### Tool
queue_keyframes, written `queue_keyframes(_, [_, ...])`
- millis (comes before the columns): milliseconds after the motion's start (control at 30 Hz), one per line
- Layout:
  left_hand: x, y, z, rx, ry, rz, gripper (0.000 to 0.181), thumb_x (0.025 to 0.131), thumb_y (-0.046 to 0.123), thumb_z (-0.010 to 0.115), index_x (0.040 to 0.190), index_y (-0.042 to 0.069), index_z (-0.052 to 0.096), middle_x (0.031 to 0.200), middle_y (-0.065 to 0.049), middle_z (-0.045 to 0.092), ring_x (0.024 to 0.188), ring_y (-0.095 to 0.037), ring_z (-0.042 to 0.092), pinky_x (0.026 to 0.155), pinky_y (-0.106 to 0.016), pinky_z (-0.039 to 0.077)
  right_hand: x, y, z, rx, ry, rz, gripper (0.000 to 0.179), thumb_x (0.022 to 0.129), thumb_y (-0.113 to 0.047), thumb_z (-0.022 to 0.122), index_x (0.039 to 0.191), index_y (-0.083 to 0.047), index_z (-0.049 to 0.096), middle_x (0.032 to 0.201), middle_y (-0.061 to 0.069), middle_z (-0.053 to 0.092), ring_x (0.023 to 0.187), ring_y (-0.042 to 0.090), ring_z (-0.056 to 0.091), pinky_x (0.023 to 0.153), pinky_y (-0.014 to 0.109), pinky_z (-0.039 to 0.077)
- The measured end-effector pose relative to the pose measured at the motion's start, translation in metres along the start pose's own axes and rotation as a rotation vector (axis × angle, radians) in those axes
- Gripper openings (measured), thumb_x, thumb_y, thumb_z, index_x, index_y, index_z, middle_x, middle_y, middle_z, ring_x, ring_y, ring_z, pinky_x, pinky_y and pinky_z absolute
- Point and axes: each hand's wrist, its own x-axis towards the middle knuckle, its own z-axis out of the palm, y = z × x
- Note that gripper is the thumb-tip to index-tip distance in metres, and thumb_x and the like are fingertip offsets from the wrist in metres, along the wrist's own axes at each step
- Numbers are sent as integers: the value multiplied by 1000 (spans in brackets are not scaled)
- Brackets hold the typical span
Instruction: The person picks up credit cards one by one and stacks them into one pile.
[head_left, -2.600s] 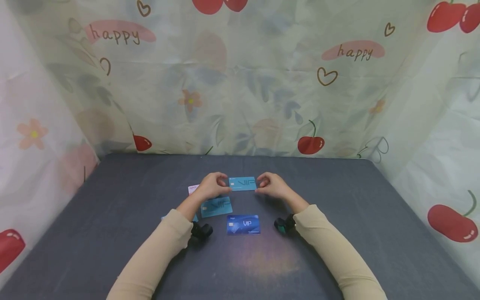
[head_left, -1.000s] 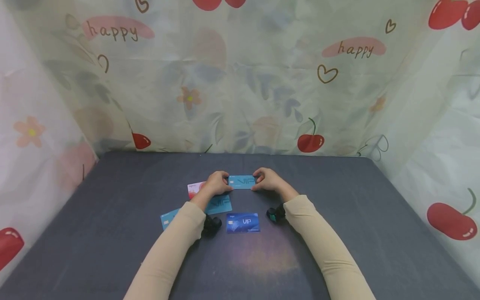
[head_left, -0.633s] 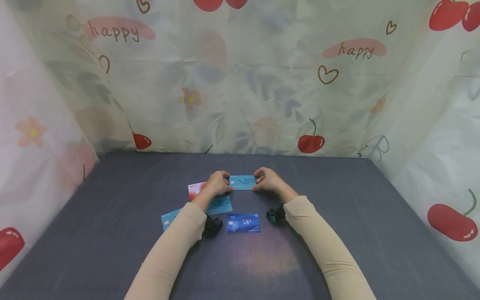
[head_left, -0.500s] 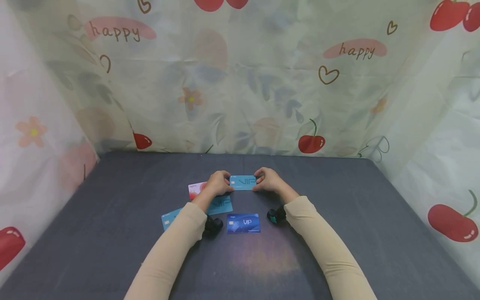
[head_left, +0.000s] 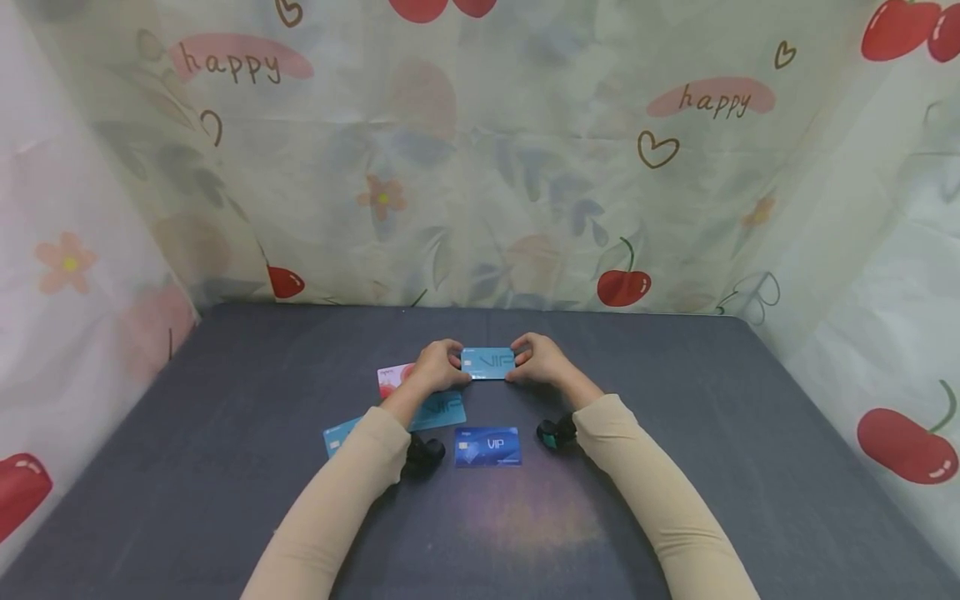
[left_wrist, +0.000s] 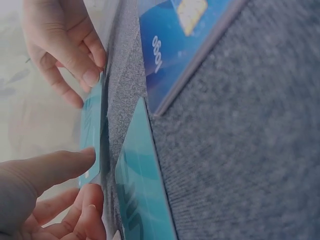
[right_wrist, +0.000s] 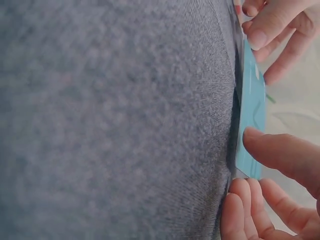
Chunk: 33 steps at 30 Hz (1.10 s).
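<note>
A light blue VIP card [head_left: 487, 363] is held by its two short ends, just above the dark cloth. My left hand [head_left: 437, 367] pinches the left end with thumb and fingers. The right end is pinched by my right hand [head_left: 543, 360]; in the right wrist view the right thumb [right_wrist: 280, 152] lies on the card's face. Below the left hand lies a teal VIP card [head_left: 442, 411], partly hidden by the wrist. A dark blue VIP card [head_left: 487, 447] lies nearer, between the forearms.
A pink-and-white card [head_left: 390, 379] shows behind the left wrist, partly covered. Another light blue card [head_left: 341, 436] peeks out left of the left sleeve. All rest on a dark grey tabletop [head_left: 637, 367], with a printed curtain [head_left: 480, 167] behind and at both sides.
The right hand has moved left from beside the card onto its end, and the left hand has closed in on the other end. Just now the card has risen slightly.
</note>
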Motion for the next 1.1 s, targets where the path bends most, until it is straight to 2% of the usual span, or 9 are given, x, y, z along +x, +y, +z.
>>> queue_keyframes(433, [-7, 1, -2, -93, 30, 57, 57, 74, 9, 75, 126, -1, 53, 100, -17, 67, 93, -27, 61, 87, -37, 47, -14, -1, -3, 25, 32, -66, 55, 74, -9, 76, 122, -4, 52, 99, 12, 62, 83, 19, 57, 68, 26, 47])
queue_keyframes(733, [-16, 2, -2, -139, 36, 42, 56, 75, 8, 74, 126, 2, 53, 100, -15, 65, 89, -24, 60, 80, -33, 47, -25, -2, -5, 66, 49, -144, 55, 73, -4, 76, 121, 1, 51, 99, 17, 60, 86, 22, 63, 70, 30, 52])
queue_keyframes(1100, [-17, 0, -1, -170, 49, 20, 55, 75, 7, 74, 126, 5, 54, 97, -13, 64, 84, -22, 57, 68, -24, 43, -29, -3, -5, 84, 53, -152, 54, 75, -5, 75, 122, 1, 50, 102, 19, 62, 86, 21, 64, 69, 27, 52])
